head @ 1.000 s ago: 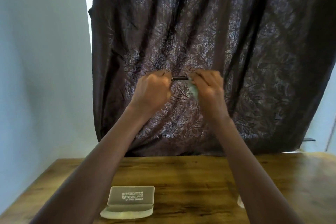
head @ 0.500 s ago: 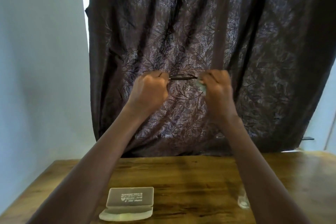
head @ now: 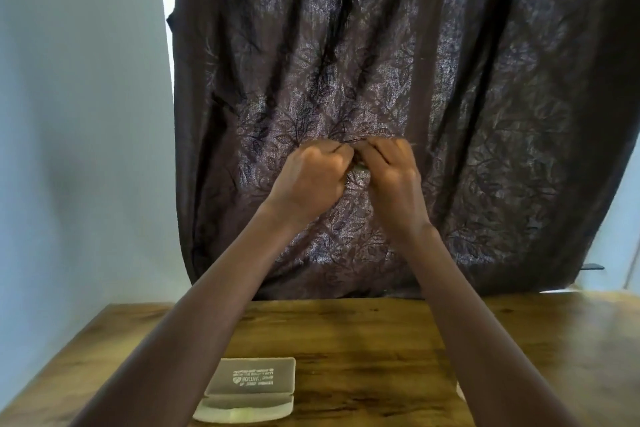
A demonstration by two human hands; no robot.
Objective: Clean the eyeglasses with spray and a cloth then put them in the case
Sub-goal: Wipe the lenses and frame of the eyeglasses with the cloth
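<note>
Dark thin-framed eyeglasses (head: 353,141) pinched between hands.

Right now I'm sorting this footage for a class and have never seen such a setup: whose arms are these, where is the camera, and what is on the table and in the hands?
There is no machine here. A person wears one wide-angle camera on the head, so you look forward and down along their own bare arms. The left hand and right hand are raised close together in front of a dark leaf-patterned curtain. Between them they hold dark-framed eyeglasses, mostly hidden by the fingers; a pale bit of what looks like cloth peeks out below. On the wooden table lies an open glasses case with printed lettering. A pale object beside the right forearm is too hidden to name.
</note>
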